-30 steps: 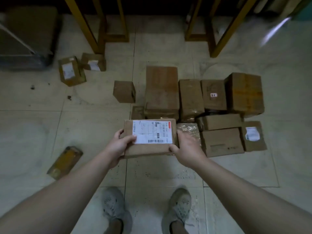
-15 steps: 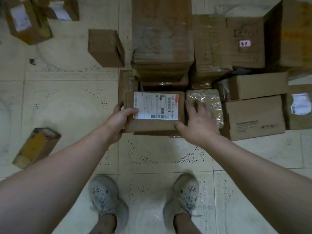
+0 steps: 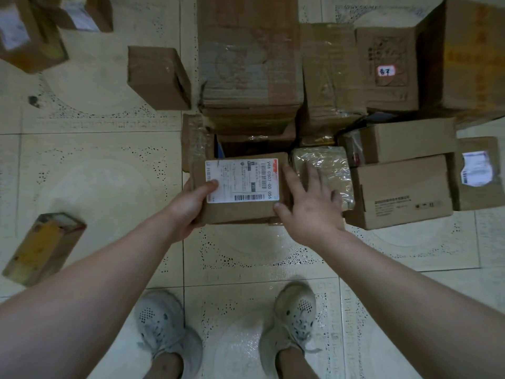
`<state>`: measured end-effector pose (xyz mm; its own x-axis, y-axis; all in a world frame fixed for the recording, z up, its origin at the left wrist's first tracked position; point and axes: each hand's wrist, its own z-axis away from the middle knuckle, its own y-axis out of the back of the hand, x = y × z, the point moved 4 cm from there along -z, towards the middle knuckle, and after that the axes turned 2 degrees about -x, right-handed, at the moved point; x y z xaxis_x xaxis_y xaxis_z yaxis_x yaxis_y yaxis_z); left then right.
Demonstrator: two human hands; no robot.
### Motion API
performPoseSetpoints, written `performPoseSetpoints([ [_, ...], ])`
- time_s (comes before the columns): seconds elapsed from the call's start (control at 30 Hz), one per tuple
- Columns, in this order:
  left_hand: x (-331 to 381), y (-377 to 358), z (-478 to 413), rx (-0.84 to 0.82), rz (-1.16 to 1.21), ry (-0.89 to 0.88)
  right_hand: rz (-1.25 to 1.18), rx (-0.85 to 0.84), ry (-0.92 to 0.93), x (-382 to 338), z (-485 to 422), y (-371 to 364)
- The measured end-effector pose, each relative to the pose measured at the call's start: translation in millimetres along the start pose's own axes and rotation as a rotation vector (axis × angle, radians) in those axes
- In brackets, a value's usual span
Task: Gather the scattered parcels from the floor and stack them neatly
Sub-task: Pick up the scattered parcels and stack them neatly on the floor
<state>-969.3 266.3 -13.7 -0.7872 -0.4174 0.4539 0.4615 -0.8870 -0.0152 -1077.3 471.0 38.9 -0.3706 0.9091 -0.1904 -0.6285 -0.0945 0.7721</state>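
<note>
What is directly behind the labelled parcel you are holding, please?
A dark taped box sits just behind the labelled parcel, seemingly under a taller carton. The parcel covers its near side, so its base is hidden.

Lt grey mesh sneakers [image 3: 163, 330], bare arms [image 3: 90, 291]

You are standing in a parcel storeroom: cardboard parcels [image 3: 404, 192], a labelled parcel [image 3: 241, 187] among them, are crowding the tiled floor [image 3: 95, 187].
</note>
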Motion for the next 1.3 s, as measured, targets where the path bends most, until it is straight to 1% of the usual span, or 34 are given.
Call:
performPoseSetpoints([
  [0.07,0,2,0,0.004,-0.012,-0.009,0.025,-0.005,0.046,-4,2,-2],
  [0.23,1,2,0,-0.036,-0.030,0.044,0.012,-0.018,0.027,-9,2,-2],
  [0.37,9,2,0,-0.053,-0.014,0.014,0.027,0.016,0.035,-9,2,0],
  [0.53,11,3,-3,-0.044,-0.021,-0.024,0.018,0.010,0.020,-11,2,-4],
  [0.77,9,4,-4,-0.035,0.021,-0.005,-0.018,0.030,0.030,-15,2,1],
  [0.93,7,12,-6,-0.013,-0.037,-0.044,-0.023,0.078,0.058,-18,-1,7],
  [1.17,10,15,0,-0.041,-0.074,-0.060,-0.009,0.085,0.055,-25,5,13],
  [1.3,15,37,22,0.035,-0.136,-0.076,0.029,0.065,0.088,-39,18,30],
])
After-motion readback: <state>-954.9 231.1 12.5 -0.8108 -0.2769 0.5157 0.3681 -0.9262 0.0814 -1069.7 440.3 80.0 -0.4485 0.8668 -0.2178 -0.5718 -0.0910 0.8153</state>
